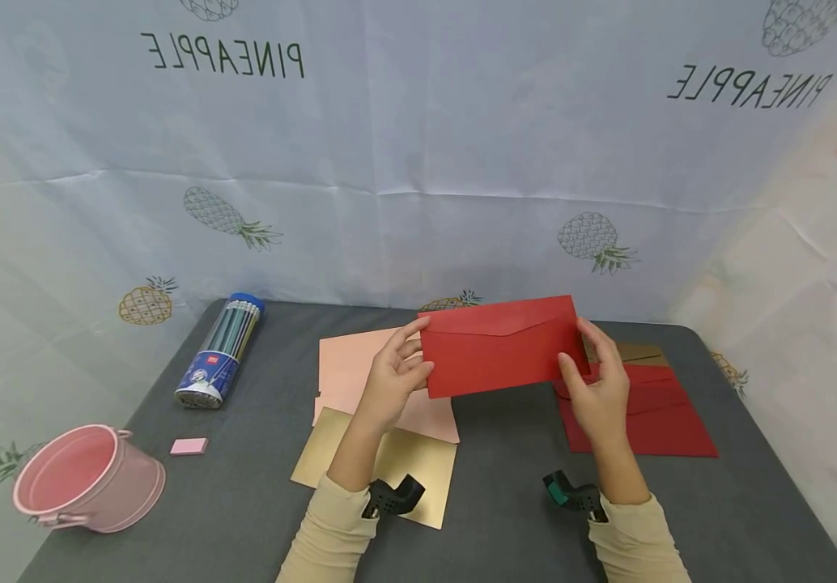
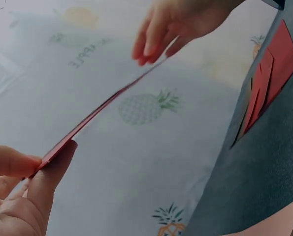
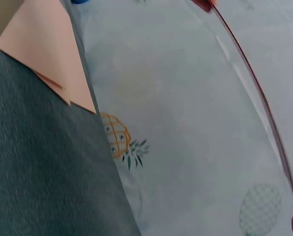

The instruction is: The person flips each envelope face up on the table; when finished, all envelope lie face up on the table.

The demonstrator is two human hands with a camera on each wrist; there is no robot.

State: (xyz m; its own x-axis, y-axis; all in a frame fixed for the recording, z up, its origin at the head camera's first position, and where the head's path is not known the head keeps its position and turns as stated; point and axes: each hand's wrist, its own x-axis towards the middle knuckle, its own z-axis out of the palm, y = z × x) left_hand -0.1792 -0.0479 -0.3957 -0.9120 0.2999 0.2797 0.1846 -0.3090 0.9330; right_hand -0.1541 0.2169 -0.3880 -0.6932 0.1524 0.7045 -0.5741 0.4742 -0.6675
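A red envelope point(image 1: 499, 356) is held up above the table between both hands, its flap side facing the head camera. My left hand point(image 1: 397, 376) pinches its left end; in the left wrist view, thumb and fingers close on the edge of the envelope point(image 2: 62, 147). At the opposite end, my right hand point(image 1: 601, 389) holds the right edge between thumb and fingers. Seen edge-on in the right wrist view, the envelope point(image 3: 254, 78) looks thin and slightly bowed. More red envelopes point(image 1: 669, 413) lie on the table beyond the right hand, with a brown one point(image 1: 637, 354) partly showing behind them.
Pink paper pieces point(image 1: 349, 364) and gold sheets point(image 1: 418, 461) overlap on the grey table point(image 1: 506, 518), partly behind the left arm. Farther left are a tub of pencils point(image 1: 219, 352), a small pink eraser point(image 1: 189, 446) and a pink bucket point(image 1: 91, 478). A pineapple-print cloth point(image 1: 418, 146) hangs behind.
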